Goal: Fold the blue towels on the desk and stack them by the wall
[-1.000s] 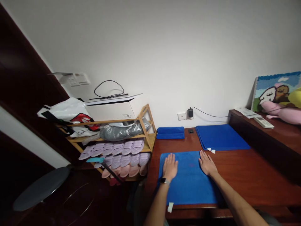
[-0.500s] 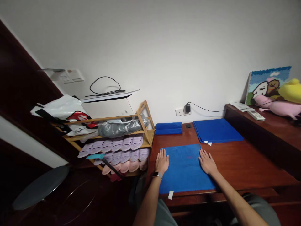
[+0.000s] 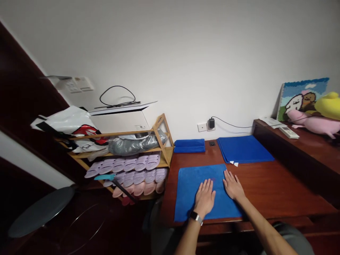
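Observation:
A blue towel point(image 3: 189, 189) lies spread flat near the front edge of the wooden desk point(image 3: 281, 191). Flat on the middle of this cloth rests my left hand point(image 3: 205, 196), fingers stretched out, with a watch on the wrist. My right hand point(image 3: 233, 186) lies open along the towel's right edge, its fingers pointing away from me. Behind, toward the wall, a folded blue towel point(image 3: 189, 145) sits at the left. To its right is a flat stack of blue towels point(image 3: 244, 148) with white tags at the front corner.
Left of the desk stands a wooden rack point(image 3: 166, 156) with several slippers point(image 3: 130, 163), a white box point(image 3: 119, 122) and a bag point(image 3: 69, 120). A raised ledge at the right holds a remote control point(image 3: 289, 132) and a pink plush toy point(image 3: 316, 123). A black charger point(image 3: 211, 123) is plugged into the wall.
My left hand went to the towel's left edge, then moved right onto its middle. My right hand stays at the right edge. The white tag at the towel's front no longer shows.

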A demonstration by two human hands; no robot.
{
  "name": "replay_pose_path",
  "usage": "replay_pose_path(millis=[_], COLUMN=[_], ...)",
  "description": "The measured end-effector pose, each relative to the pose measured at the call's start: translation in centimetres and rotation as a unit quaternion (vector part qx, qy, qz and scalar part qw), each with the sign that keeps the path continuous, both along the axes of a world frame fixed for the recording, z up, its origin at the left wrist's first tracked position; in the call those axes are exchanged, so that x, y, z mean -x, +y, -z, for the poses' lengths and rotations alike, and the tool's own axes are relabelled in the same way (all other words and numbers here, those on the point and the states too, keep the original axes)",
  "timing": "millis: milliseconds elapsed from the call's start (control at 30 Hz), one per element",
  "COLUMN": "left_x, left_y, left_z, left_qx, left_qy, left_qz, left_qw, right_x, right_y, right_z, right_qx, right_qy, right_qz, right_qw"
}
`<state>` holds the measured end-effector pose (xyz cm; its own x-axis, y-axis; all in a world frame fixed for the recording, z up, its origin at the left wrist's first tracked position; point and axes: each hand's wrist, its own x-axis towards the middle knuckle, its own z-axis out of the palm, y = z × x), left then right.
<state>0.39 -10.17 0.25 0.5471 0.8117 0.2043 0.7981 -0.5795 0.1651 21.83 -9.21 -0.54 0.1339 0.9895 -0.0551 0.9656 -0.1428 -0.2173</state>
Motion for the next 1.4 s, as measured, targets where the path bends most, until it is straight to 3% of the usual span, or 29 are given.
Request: replay_pose_path(millis=[167, 267, 400, 600, 733, 833, 1000, 1100, 1267, 1400], left_x=[10.0, 12.9, 13.0, 12.4, 13.0, 14.8, 18.4, 19.5, 19.8, 19.2], left_y=[-0.4, -1.2, -1.7, -1.6, -3.3, -5.6, -9.2, -10.2, -10.7, -10.8], left_z=[1.9, 2.8, 3.3, 2.2, 0.7, 0.9, 3.0, 3.5, 2.2, -0.5], left_qx=[-0.049, -0.088, -0.106, -0.118, -0.145, -0.164, -0.205, -0.231, -0.268, -0.247], left_qy=[0.023, 0.022, 0.018, -0.017, -0.055, -0.085, -0.1, -0.079, -0.055, -0.079], left_qz=[-0.153, -0.189, -0.191, -0.191, -0.161, -0.145, -0.1, -0.059, -0.01, -0.048], left_qw=[0.987, 0.978, 0.976, 0.974, 0.975, 0.972, 0.969, 0.968, 0.962, 0.965], right_x=[0.1, 0.3, 1.1, 2.4, 2.7, 2.4, 0.6, -1.0, -3.4, -4.4], right_y=[0.1, -0.1, -2.5, -8.7, -9.7, -10.0, -13.0, -15.1, -16.6, -16.8], right_z=[-0.3, -1.1, -1.2, 2.0, 2.0, 1.7, 2.4, 2.5, 1.2, -0.3], right_qx=[0.003, -0.009, -0.054, -0.092, -0.114, -0.184, -0.298, -0.335, -0.307, -0.265], right_qy=[0.0, 0.0, -0.007, 0.02, 0.031, 0.032, 0.041, 0.036, 0.052, 0.079], right_qz=[0.002, 0.005, 0.027, 0.0, -0.002, -0.008, -0.144, -0.221, -0.282, -0.295], right_qw=[1.0, 1.0, 0.998, 0.996, 0.993, 0.982, 0.943, 0.915, 0.907, 0.915])
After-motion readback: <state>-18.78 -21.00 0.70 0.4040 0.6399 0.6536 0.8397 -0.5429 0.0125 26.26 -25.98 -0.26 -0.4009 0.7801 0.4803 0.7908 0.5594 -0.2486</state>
